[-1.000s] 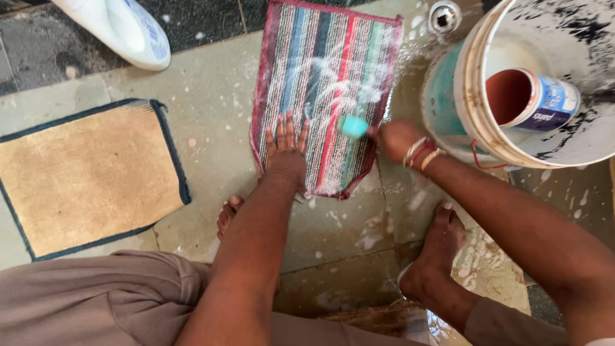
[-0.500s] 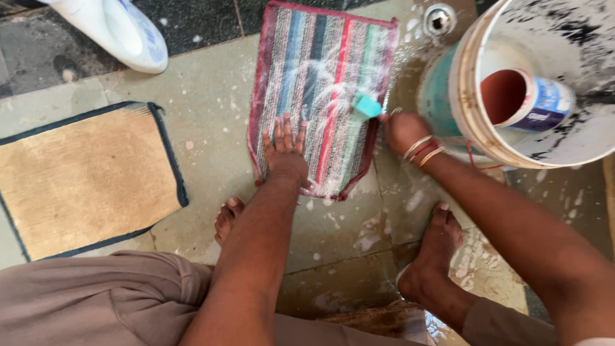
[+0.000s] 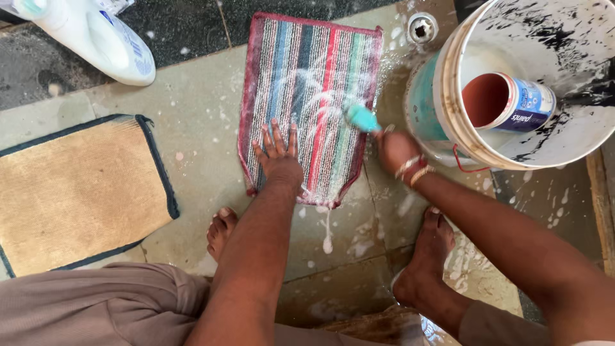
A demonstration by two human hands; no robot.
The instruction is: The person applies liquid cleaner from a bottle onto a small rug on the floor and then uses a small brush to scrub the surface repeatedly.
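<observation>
The striped mat [image 3: 307, 96] lies soapy on the wet floor [image 3: 359, 224]. The left hand [image 3: 277, 157] presses flat at its 6 o'clock edge, fingers spread; the right hand [image 3: 394, 148] grips a teal scrub brush [image 3: 362, 118] at 3 o'clock. Beyond stands a white bucket [image 3: 448, 128]; a brown doormat [image 3: 77, 192] lies at 9 o'clock.

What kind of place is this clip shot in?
Probably a household washing area or bathroom floor: wet stone tiles flecked with suds, a round floor drain, and a paint-stained bucket beside the soapy striped mat.
</observation>
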